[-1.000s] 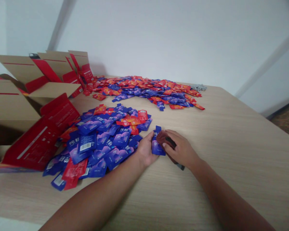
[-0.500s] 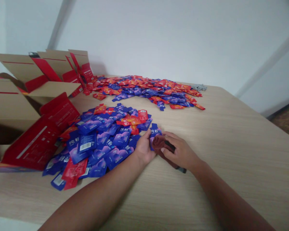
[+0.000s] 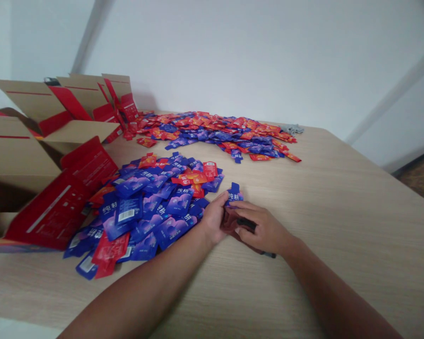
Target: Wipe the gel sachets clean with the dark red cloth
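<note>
My left hand [image 3: 214, 220] is closed on a blue-purple packet [image 3: 234, 193], gripping its left side; the packet's tabbed top points away from me. In my right hand [image 3: 268, 230] is a bunched brown cloth [image 3: 230, 221], pressed against the lower part of that packet and covering it. A black stick-like object [image 3: 246, 223] also sits in the right hand's grip, its kind unclear, and a dark end shows below the hand. Just left of my hands lies a heap of blue packets [image 3: 178, 200] with some red-orange packets [image 3: 194, 178] among them.
Opened red and brown cardboard boxes [image 3: 24, 150] stand along the left side. A long pile of mixed red and blue packets [image 3: 215, 132] stretches across the back of the wooden table [image 3: 339, 212], with a grey cloth-like thing [image 3: 292, 128] at its right end. A white wall rises behind.
Both hands have shifted slightly right with the packet. My right hand and the cloth now cover more of its front, and the right fingers reach further across it.
</note>
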A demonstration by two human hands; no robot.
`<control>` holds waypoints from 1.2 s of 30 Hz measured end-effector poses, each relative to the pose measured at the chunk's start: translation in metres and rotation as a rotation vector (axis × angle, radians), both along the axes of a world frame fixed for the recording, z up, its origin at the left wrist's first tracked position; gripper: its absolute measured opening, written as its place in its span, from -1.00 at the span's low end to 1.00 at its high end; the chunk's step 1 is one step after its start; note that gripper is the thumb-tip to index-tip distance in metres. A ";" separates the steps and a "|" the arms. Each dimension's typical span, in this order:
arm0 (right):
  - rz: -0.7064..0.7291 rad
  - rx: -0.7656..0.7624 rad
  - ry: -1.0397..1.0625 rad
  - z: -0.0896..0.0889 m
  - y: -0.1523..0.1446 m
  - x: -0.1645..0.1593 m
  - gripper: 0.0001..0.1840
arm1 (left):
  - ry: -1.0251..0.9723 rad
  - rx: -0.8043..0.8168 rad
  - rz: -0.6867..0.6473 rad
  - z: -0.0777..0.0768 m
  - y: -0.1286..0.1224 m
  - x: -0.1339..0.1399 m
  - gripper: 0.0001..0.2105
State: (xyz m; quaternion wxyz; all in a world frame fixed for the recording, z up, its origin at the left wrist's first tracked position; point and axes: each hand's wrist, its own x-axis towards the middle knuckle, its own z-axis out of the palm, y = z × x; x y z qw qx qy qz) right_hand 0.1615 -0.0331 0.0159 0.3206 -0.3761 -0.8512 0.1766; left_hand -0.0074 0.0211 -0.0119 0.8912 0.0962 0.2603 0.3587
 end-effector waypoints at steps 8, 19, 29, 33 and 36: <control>-0.457 0.041 0.134 -0.013 0.018 0.013 -0.56 | 0.063 0.201 0.184 0.004 -0.007 0.013 -0.83; -0.256 0.052 0.095 -0.005 0.009 0.009 -0.54 | 0.054 0.288 0.150 0.007 -0.014 0.012 -0.81; -0.662 -0.129 0.336 -0.014 0.020 0.017 -0.66 | 0.146 0.486 -0.008 0.006 -0.021 0.012 -0.57; -0.370 0.016 0.281 -0.004 0.011 0.011 -0.58 | 0.200 0.489 0.049 0.009 -0.021 0.012 -0.57; -0.252 0.062 0.195 0.000 0.008 0.010 -0.51 | 0.235 0.576 0.047 0.009 -0.021 0.012 -0.53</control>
